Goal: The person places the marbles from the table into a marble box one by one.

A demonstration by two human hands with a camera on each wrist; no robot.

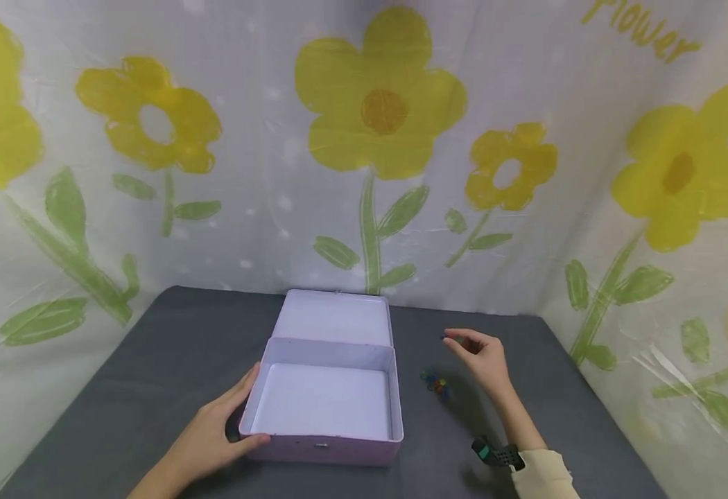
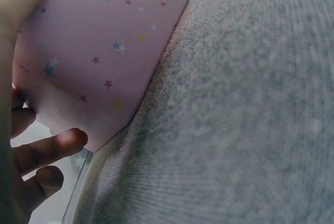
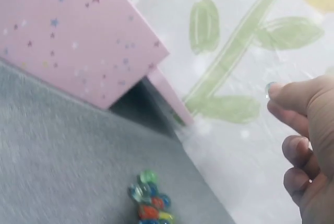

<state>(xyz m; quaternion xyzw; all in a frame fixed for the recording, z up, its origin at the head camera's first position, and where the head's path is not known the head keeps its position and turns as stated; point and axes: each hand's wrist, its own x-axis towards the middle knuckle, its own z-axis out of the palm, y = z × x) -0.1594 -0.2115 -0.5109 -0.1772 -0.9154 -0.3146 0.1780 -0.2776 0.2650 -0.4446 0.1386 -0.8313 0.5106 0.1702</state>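
An open pink tin box (image 1: 314, 450) with a star print and a white inside stands at the middle of the table, its hinged lid (image 1: 335, 317) folded back. My left hand (image 1: 211, 431) grips its near left corner, thumb on the front rim and fingers along the left side. Right of the box and above the table, my right hand (image 1: 484, 357) pinches a small glass marble (image 3: 270, 89) between thumb and fingertips. A small heap of coloured glass marbles (image 1: 436, 383) lies on the cloth, below and left of that hand; the right wrist view cuts it off.
A dark grey cloth (image 1: 170, 360) covers the table. Behind and at both sides hangs a pale curtain (image 1: 245, 229) with yellow flowers. A dark band (image 1: 498, 454) is on my right wrist.
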